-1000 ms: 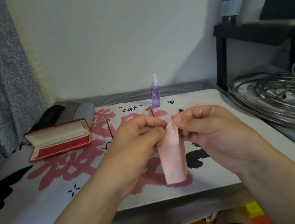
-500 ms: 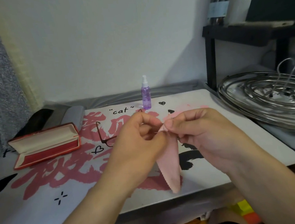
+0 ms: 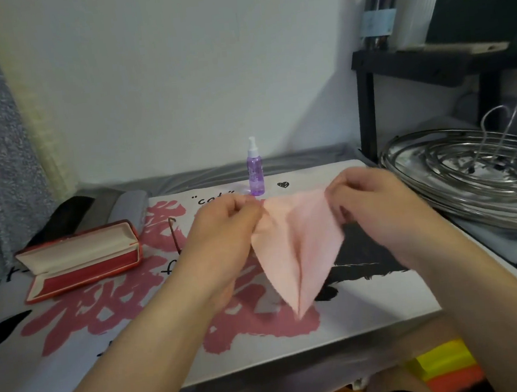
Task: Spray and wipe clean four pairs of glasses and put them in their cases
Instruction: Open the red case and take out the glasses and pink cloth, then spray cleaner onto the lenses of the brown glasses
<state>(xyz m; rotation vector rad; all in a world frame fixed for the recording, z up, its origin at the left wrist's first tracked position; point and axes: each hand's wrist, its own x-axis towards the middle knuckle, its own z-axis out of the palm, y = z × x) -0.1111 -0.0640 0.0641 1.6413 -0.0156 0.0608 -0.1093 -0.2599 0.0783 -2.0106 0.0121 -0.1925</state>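
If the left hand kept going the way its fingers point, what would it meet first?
The left hand, pinching the pink cloth, points right, toward the right hand. It would likely meet the cloth's slack, then that hand; depth is unclear.

Left hand [image 3: 222, 227]: raised above table, back toward camera, fingers curled, thumb and fingertips pinched cloth [image 3: 296, 248] at upper left corner. Right hand [image 3: 373, 204]: level with left, apart from it, fingers curled, pinched cloth at upper right corner. Both forearms bare, reached forward from lower frame, converged toward centre. Right hand slightly blurred.
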